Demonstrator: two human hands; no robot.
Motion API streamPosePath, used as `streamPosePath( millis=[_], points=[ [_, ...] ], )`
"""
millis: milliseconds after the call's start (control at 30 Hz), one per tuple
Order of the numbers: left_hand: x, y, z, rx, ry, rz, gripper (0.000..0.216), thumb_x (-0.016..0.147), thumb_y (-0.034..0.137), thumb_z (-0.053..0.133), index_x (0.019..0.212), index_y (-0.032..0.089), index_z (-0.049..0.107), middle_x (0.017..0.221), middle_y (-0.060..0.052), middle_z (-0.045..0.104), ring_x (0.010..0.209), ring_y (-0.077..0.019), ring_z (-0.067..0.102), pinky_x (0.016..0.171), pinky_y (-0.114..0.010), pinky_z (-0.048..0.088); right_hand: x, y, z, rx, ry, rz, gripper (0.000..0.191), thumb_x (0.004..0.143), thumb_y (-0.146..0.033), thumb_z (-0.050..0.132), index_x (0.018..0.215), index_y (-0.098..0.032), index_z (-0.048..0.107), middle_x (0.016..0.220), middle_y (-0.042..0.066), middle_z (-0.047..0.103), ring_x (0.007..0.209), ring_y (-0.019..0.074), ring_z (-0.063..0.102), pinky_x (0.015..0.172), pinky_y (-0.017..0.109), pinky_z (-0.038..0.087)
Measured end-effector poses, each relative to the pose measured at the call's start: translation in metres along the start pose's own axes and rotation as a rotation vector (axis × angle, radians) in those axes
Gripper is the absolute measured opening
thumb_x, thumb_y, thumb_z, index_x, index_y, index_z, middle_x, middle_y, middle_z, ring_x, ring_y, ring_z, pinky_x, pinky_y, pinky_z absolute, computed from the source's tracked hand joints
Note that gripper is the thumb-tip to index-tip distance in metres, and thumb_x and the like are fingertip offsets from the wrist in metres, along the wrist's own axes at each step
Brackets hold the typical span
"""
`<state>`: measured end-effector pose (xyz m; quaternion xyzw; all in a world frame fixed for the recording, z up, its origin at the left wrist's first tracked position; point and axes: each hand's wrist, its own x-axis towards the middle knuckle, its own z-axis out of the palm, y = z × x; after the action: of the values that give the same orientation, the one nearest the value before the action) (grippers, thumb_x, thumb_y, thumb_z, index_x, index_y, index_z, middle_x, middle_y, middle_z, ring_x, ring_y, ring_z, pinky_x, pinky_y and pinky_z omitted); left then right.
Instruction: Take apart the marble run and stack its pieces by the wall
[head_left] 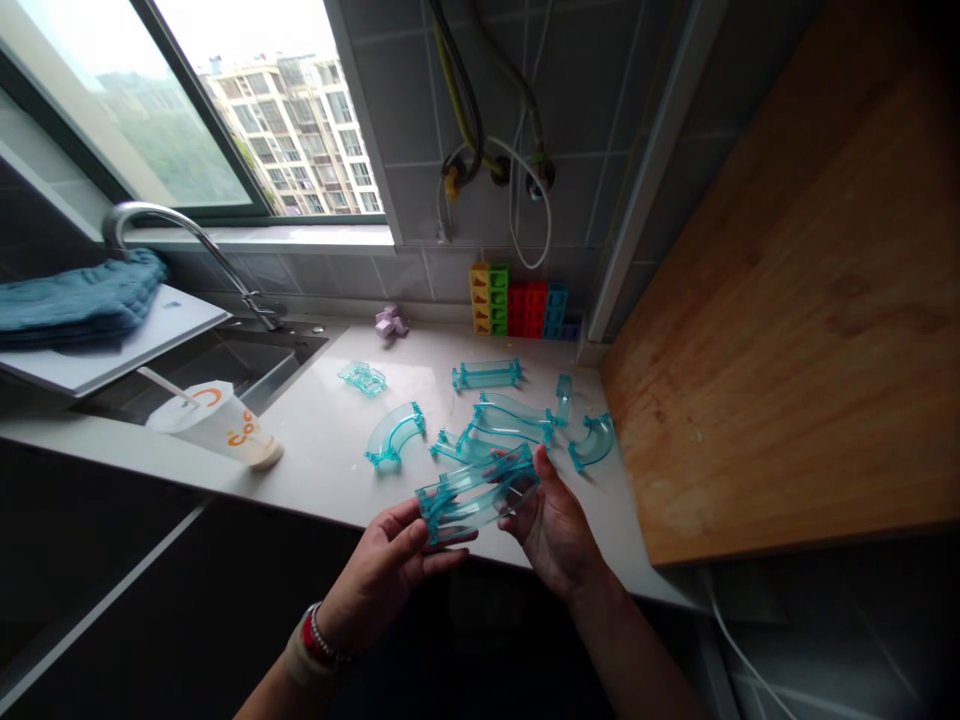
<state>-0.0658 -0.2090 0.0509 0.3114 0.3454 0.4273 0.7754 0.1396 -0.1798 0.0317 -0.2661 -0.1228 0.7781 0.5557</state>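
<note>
Between my two hands, over the counter's front edge, are clear teal plastic track pieces (480, 495); they look like straight channels held together, though I cannot tell how many. My left hand (401, 545) grips their left end, thumb on top and fingers underneath. At the right end, my right hand (551, 525) closes round them with its thumb up. Just beyond lie wavy teal track pieces (510, 415). A curved track piece (396, 435) rests to the left, another curved piece (592, 442) to the right, and a straight track piece (486, 374) farther back.
Small teal connectors (363, 378) lie on the white counter (315, 440). A drink cup (225, 420) leans near the sink (262, 375) and faucet (187, 230). Colored blocks (517, 305) and a purple piece (390, 322) stand at the wall. A wooden panel (795, 330) bounds the right.
</note>
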Motion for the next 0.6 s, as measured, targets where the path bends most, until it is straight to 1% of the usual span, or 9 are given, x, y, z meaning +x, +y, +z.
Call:
streamPosePath(
  millis=[100, 200, 300, 400, 500, 600],
  points=[
    [-0.001, 0.004, 0.004, 0.036, -0.001, -0.004, 0.038, 0.087, 0.035, 0.078, 0.119, 0.014, 0.074, 0.113, -0.016, 0.077, 0.101, -0.0309, 0.075, 0.087, -0.038, 0.062, -0.001, 0.0, -0.001, -0.003, 0.004, 0.003, 0.048, 0.091, -0.06, 0.067, 0.111, -0.016, 0.073, 0.087, 0.005, 0.075, 0.064, 0.0122, 0.063, 0.052, 0.021, 0.055],
    [-0.003, 0.008, 0.007, 0.055, 0.012, 0.006, 0.038, 0.084, 0.034, 0.08, 0.115, 0.013, 0.076, 0.105, -0.014, 0.078, 0.094, -0.028, 0.075, 0.083, -0.036, 0.063, -0.001, 0.0, -0.002, -0.007, -0.002, 0.02, 0.051, 0.09, -0.062, 0.067, 0.112, -0.017, 0.074, 0.089, 0.006, 0.076, 0.063, 0.0119, 0.062, 0.057, 0.022, 0.056],
    [-0.005, 0.01, 0.008, 0.061, 0.041, 0.009, 0.037, 0.083, 0.035, 0.081, 0.113, 0.013, 0.076, 0.1, -0.013, 0.078, 0.09, -0.026, 0.075, 0.081, -0.035, 0.062, 0.0, 0.001, -0.002, -0.005, -0.011, 0.046, 0.053, 0.088, -0.064, 0.067, 0.113, -0.017, 0.074, 0.092, 0.006, 0.076, 0.061, 0.0118, 0.061, 0.056, 0.022, 0.055],
    [-0.006, 0.011, 0.007, 0.057, 0.045, 0.0, 0.036, 0.085, 0.036, 0.078, 0.113, 0.013, 0.076, 0.097, -0.013, 0.077, 0.089, -0.0254, 0.073, 0.081, -0.036, 0.061, -0.001, 0.001, -0.003, 0.005, -0.032, 0.053, 0.052, 0.089, -0.062, 0.068, 0.111, -0.016, 0.074, 0.091, 0.007, 0.076, 0.064, 0.0131, 0.063, 0.056, 0.023, 0.056],
    [-0.006, 0.014, 0.006, 0.026, 0.031, 0.007, 0.036, 0.088, 0.041, 0.073, 0.113, 0.014, 0.076, 0.095, -0.012, 0.076, 0.089, -0.0246, 0.071, 0.081, -0.036, 0.06, -0.003, 0.001, -0.004, -0.012, -0.086, 0.066, 0.051, 0.089, -0.061, 0.069, 0.11, -0.016, 0.074, 0.091, 0.007, 0.076, 0.063, 0.013, 0.062, 0.055, 0.023, 0.056],
    [-0.008, 0.016, 0.004, -0.039, 0.012, 0.021, 0.038, 0.091, 0.045, 0.068, 0.113, 0.015, 0.077, 0.098, -0.01, 0.076, 0.089, -0.0234, 0.07, 0.08, -0.036, 0.06, -0.006, 0.001, -0.006, -0.061, -0.168, 0.118, 0.054, 0.087, -0.064, 0.069, 0.109, -0.015, 0.075, 0.089, 0.007, 0.075, 0.059, 0.0119, 0.059, 0.054, 0.024, 0.054]
  ],
)
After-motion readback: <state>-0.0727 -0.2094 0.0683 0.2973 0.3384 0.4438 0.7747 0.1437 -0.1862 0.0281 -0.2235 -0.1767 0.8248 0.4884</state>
